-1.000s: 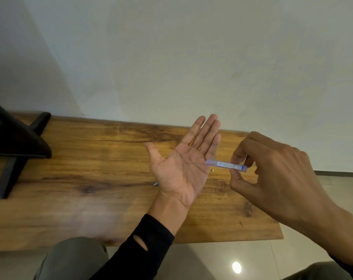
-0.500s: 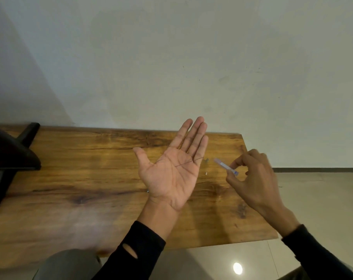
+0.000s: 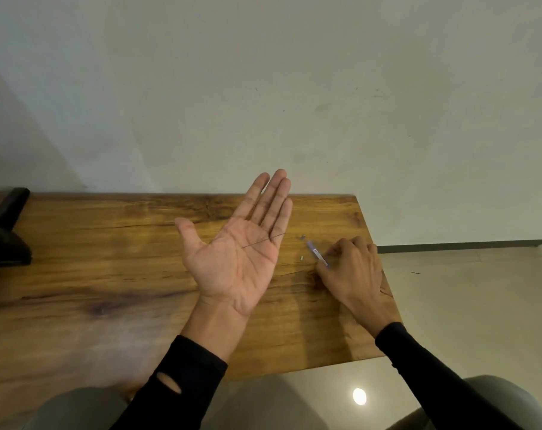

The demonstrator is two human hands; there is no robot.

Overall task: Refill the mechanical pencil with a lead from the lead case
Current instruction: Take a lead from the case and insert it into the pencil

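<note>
Head view: left hand is hovering palm up over the middle of the wooden desk, fingers stretched flat and close together, thumb splayed out to the left, gripping nothing. 1 thin dark lead is lying loose across the palm, running from the palm centre to the base of the little finger, its right tip poking just past the hand's edge.

Right hand is resting knuckles up on the right end of the desk, near the right edge, fingers curled in and pinching the lead case. The case is a slim bluish-clear stick, its far end angling up-left toward the left hand, its near end tucked inside the fingers. Case and left hand are staying apart, with bare desk between them.

2 tiny metallic-looking bits are sitting on the desk just left of the case, 1 farther, 1 nearer; too small to tell what they are. The mechanical pencil is not showing anywhere clear enough to call.

Black sleeves are covering both forearms; the left one is showing a small oval hole. A dark stand is occupying the far left of the desk, cut off by the frame. Plain wall behind, tiled floor to the right.
</note>
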